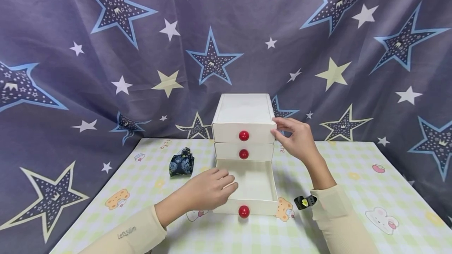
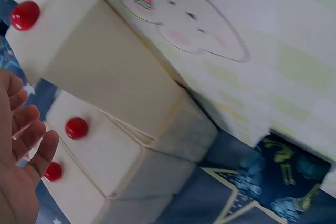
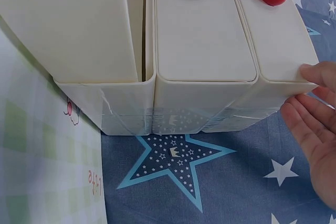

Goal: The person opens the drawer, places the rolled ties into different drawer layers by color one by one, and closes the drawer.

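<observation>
A white three-drawer cabinet point(image 1: 244, 109) with red round knobs stands on the table. Its bottom drawer point(image 1: 259, 207) is pulled out, while the middle drawer point(image 1: 226, 152) and top drawer point(image 1: 227, 133) are closed. My left hand point(image 1: 213, 189) hovers over the left side of the bottom drawer. Its fingers are loosely bent and hold nothing in the left wrist view. With my right hand point(image 1: 298, 138) I grip the cabinet's upper right front corner. In the right wrist view the thumb point(image 3: 317, 73) is on the front edge and the fingers are at the side.
A dark blue flower-patterned cloth bundle point(image 1: 181, 164) lies left of the cabinet. Beside my right sleeve is a small black strap-like item point(image 1: 305, 202) with a yellow spot. A checked tablecloth point(image 1: 353, 214) covers the table, and a star-print curtain point(image 1: 240, 19) hangs behind.
</observation>
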{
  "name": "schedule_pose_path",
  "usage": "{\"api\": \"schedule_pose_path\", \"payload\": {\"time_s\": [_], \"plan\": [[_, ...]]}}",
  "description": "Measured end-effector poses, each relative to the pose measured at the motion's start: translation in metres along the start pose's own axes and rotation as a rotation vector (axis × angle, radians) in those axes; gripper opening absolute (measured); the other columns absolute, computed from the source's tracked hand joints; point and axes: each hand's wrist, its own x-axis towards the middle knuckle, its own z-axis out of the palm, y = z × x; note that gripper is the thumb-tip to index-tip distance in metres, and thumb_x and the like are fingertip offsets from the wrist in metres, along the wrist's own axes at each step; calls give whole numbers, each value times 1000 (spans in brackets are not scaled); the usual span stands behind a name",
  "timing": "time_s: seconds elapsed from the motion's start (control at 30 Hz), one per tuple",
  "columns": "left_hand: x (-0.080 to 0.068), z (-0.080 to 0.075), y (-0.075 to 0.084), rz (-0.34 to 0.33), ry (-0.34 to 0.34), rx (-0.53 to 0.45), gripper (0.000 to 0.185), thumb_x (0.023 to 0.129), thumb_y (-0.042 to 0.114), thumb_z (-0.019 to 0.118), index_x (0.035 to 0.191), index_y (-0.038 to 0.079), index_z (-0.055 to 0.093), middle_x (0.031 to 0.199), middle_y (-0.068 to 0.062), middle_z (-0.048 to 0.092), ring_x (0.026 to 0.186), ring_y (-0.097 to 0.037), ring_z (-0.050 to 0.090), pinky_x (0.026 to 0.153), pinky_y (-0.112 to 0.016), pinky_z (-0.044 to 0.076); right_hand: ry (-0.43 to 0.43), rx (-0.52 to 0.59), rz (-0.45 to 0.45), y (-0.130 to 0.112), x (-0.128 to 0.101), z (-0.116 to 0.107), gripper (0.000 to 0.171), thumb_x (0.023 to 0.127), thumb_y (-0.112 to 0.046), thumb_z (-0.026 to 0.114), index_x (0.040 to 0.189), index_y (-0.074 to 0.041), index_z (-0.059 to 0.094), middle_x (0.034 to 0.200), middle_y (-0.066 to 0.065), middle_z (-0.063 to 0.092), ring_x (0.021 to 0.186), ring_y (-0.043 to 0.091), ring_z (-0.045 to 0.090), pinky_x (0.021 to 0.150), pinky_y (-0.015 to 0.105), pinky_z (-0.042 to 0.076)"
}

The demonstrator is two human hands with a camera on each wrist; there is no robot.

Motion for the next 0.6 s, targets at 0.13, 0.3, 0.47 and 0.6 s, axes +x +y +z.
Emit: {"api": "schedule_pose_path", "payload": {"time_s": [0.13, 0.3, 0.47, 0.6], "plan": [[-9, 1, -8, -39, -21, 0, 25, 88, 23, 63, 109, 11, 66, 100, 0, 64, 86, -19, 55, 68, -29, 50, 5, -1, -9, 0, 0, 0, 34, 85, -3, 83, 118, 0, 75, 104, 15, 75, 90, 29, 75, 78, 40, 63], [-21, 2, -15, -92, -91, -16, 27, 89, 25, 67, 113, 12, 67, 101, 0, 63, 88, -19, 55, 67, -29, 49, 7, -8, -8, 0, 0, 0, 34, 86, -4, 83, 118, -1, 75, 105, 15, 75, 90, 28, 75, 79, 41, 63], [-34, 7, -22, -157, -158, -35, 28, 89, 26, 70, 114, 13, 66, 104, 0, 62, 90, -19, 55, 69, -30, 50, 1, -3, -3, 1, -1, 0, 34, 86, -4, 83, 119, -1, 75, 106, 15, 75, 90, 29, 75, 78, 45, 63], [-49, 16, -31, -209, -153, -64, 24, 90, 22, 68, 112, 14, 66, 104, 0, 61, 89, -21, 55, 68, -32, 50, 0, 0, -4, 0, -1, 1, 34, 86, -4, 83, 119, -1, 75, 105, 15, 75, 91, 30, 75, 78, 46, 62]]}}
